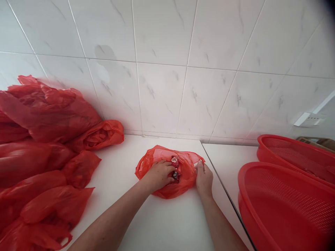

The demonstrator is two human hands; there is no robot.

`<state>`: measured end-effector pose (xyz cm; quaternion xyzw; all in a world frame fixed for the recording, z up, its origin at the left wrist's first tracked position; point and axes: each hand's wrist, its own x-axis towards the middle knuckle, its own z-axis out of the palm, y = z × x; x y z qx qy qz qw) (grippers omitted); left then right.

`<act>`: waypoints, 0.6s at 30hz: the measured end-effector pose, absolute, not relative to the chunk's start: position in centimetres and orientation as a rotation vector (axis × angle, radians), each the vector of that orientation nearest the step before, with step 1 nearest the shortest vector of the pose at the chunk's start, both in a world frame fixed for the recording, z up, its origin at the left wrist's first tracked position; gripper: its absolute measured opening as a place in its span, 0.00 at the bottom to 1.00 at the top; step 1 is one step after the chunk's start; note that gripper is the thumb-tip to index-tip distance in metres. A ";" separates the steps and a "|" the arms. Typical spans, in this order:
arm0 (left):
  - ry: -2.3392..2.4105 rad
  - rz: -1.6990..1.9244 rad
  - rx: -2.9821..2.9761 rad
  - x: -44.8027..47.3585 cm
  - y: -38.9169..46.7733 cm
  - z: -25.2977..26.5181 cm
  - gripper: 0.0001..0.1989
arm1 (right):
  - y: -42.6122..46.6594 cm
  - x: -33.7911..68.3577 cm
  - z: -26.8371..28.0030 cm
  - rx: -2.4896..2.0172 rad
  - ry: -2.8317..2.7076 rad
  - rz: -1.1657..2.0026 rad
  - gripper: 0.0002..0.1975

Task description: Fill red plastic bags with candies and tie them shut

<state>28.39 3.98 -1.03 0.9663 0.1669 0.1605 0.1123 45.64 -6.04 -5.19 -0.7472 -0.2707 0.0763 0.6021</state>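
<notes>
A red plastic bag (183,186) lies on the white tabletop with its mouth spread open. My left hand (159,176) reaches into the mouth, fingers curled round a small dark-red printed packet (176,176). Another small red packet with a pale print (175,160) sits just beyond those fingertips, inside the bag. On the other side, my right hand (204,177) pinches the bag's right rim between thumb and fingers. The folds and my left hand hide the rest of what the bag holds.
Several filled red plastic bags (49,115) are heaped along the left side. Two red perforated plastic baskets (243,174) stand at the right, past a seam in the tabletop. A tiled wall (162,97) rises behind, with a white socket (309,119) at right.
</notes>
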 end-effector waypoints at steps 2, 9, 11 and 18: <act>0.531 0.502 2.838 27.8 3.8 -0.5 0.08 | -6.1 45.7 -5.1 -1.735 -0.616 0.176 0.24; 0.947 1.092 2.815 23.5 3.5 0.9 0.15 | -6.3 45.5 -5.1 -1.722 -0.593 0.172 0.23; 1.120 1.283 2.664 22.2 3.9 0.1 0.19 | -6.3 45.6 -5.1 -1.711 -0.585 0.162 0.22; 1.270 1.068 1.852 20.6 4.6 -3.4 0.31 | -5.4 46.0 -1.9 -1.608 -0.500 0.039 0.18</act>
